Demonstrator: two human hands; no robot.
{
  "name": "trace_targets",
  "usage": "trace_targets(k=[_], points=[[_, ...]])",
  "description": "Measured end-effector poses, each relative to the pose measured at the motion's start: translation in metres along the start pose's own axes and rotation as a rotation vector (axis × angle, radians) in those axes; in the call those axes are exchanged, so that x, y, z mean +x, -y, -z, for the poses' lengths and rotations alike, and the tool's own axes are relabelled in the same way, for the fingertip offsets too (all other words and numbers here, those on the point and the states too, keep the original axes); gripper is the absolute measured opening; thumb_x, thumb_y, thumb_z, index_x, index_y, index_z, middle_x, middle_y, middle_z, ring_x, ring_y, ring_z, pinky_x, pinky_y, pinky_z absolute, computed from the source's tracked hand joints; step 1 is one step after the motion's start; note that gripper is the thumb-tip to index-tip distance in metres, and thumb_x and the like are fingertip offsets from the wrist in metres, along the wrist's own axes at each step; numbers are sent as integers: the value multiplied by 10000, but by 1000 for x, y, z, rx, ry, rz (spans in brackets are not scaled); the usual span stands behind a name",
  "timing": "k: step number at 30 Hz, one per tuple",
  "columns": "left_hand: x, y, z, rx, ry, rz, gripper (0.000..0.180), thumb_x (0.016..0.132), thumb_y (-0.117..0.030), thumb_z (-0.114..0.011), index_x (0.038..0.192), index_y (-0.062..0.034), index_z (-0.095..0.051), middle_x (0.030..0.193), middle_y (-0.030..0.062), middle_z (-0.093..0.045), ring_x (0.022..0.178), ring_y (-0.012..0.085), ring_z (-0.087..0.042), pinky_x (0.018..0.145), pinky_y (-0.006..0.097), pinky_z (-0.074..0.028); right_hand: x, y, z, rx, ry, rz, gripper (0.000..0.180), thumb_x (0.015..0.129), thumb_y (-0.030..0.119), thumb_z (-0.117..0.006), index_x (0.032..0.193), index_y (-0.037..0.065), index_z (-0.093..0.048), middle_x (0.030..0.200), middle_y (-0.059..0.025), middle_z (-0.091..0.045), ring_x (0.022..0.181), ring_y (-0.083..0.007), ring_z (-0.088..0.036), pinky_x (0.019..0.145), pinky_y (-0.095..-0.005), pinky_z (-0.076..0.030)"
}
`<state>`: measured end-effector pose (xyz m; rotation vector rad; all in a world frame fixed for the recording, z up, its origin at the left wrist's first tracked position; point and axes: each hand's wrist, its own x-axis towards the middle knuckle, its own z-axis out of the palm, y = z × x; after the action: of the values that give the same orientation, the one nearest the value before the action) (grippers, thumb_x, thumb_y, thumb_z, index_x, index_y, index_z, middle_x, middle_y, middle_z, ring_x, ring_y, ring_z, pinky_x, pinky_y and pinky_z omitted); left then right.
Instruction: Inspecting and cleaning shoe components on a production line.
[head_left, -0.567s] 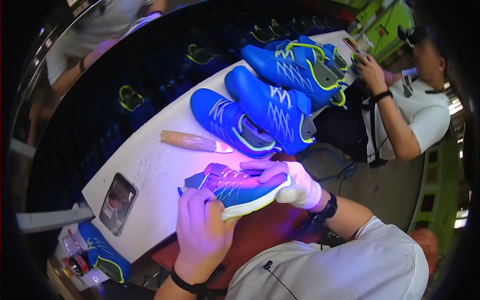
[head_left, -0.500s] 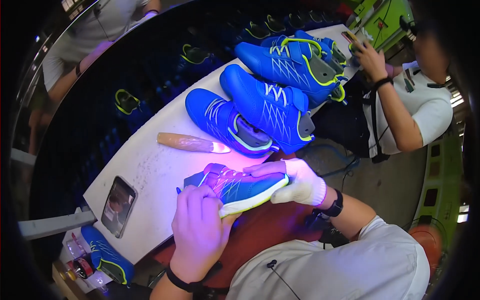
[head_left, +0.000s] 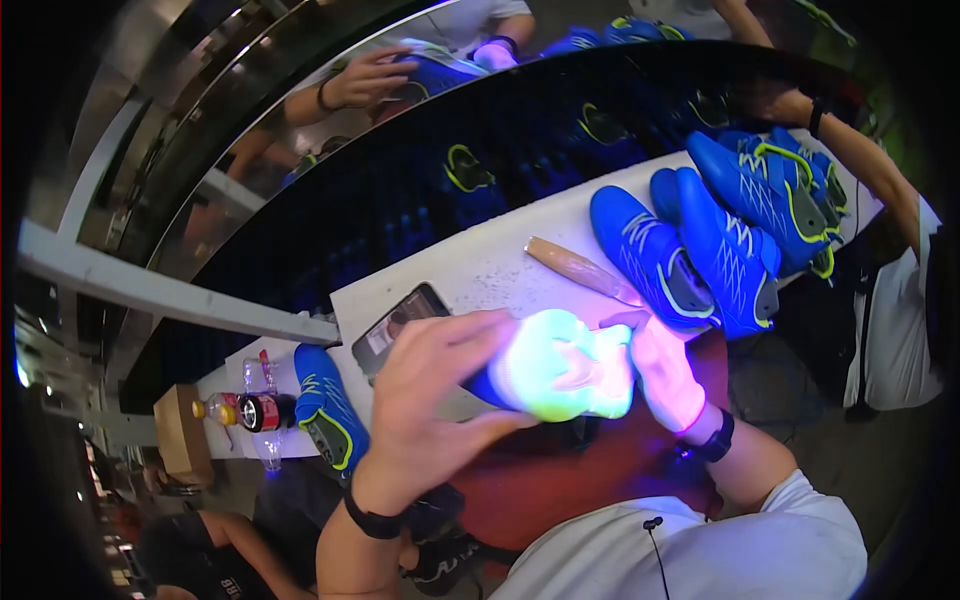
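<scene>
A blue shoe (head_left: 555, 365) is held up between both hands above the near edge of the white worktable (head_left: 480, 270), sole turned toward the camera and lit pale green. Its long axis is seen running roughly left to right, tilted slightly, with one end in each hand. The left hand (head_left: 430, 400) is closed round the left end, thumb below and fingers (head_left: 450, 335) curled over the top, so most of that end is hidden. The right hand (head_left: 665, 370), apparently gloved and lit pink, is wrapped on the right end, fingers partly closed against the sole edge; how tight the grip is cannot be told. Both hands are in contact, with the left hand nearer the camera and covering more of the shoe. The shoe is held clear of the table, not resting on it. A phone (head_left: 400, 325) lies on the table just behind the left hand. A wooden-handled tool (head_left: 580, 270) lies beyond the shoe, well apart from the fingers. More blue shoes (head_left: 700, 250) are laid at the right. Another shoe (head_left: 325, 410) and bottles (head_left: 245, 410) are seen lower left. Other people's arms (head_left: 860, 165) are visible at the far side.
</scene>
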<state>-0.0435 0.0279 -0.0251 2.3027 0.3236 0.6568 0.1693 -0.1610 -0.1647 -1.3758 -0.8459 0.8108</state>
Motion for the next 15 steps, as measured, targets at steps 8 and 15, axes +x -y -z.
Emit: trace_targets(k=[8,15], points=[[0,-21,-31,-215,1,235,890,607,-291,-1066,1359,-23,-673,1172,145,-773,1127,255,-725,1021,376,-551,61,106,-28,-390,266,632,721,749,485,-906,1286,54,-691,1175,-152,-600,1109,-307,-618,996,-422,-497],[-6,9,-12,-92,92,197,811,624,-425,-1051,1232,-25,-691,1017,162,-793,930,324,-802,857,401,-628,62,87,-60,688,128,229,248,967,270,-660,988,27,-612,975,-107,-543,920,-230,-549,858,-361,-466]])
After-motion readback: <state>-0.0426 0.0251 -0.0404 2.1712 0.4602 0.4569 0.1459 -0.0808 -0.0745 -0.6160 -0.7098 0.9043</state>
